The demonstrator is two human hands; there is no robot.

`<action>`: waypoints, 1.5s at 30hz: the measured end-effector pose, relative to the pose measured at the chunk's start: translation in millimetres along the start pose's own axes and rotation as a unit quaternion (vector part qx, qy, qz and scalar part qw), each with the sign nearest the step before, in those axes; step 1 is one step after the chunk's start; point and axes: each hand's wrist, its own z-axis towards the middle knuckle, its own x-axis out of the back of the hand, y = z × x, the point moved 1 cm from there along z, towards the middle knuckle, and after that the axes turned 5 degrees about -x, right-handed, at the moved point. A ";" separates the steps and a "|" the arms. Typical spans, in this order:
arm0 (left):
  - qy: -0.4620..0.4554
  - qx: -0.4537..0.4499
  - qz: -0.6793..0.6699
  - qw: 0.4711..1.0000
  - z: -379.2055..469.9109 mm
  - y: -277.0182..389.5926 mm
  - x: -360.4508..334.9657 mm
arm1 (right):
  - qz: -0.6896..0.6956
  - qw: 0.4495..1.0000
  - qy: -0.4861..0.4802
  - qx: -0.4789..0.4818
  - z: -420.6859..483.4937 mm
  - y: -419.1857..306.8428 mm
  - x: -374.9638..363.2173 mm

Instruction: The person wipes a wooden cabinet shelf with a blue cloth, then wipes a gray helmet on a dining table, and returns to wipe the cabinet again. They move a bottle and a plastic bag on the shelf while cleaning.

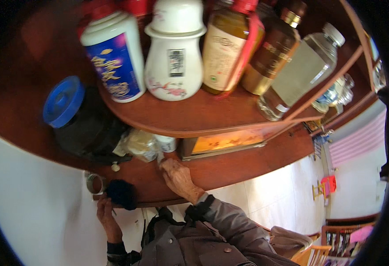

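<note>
My left hand [106, 212] is at the near left edge of the wooden shelf [214, 173], its fingers closed at a dark fluffy thing [121, 194], perhaps a duster head. Just behind those fingers lies a roll of tape [95, 184]. My right hand [178, 176] reaches over the same shelf, fingertips against the edge of a clear plastic bag [141, 146] with something pale inside. A small white tub [166, 143] stands behind the fingertips. Whether the right fingers pinch the bag is hard to see. A small round object [115, 167] lies between the hands.
A dark jar with a blue lid [65, 101] stands at left. On the rounded upper shelf [181, 119] are a white porcelain bottle [174, 66], a blue-labelled bottle [114, 66] and several glass or plastic bottles. A framed picture [227, 141] sits beneath. Wooden chairs [309, 256] are at lower right.
</note>
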 end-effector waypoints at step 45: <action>-0.230 0.079 -0.110 0.964 -22.9 108.8 -123.3 | 0.440 0.884 -0.152 -0.042 -70.5 -22.8 70.6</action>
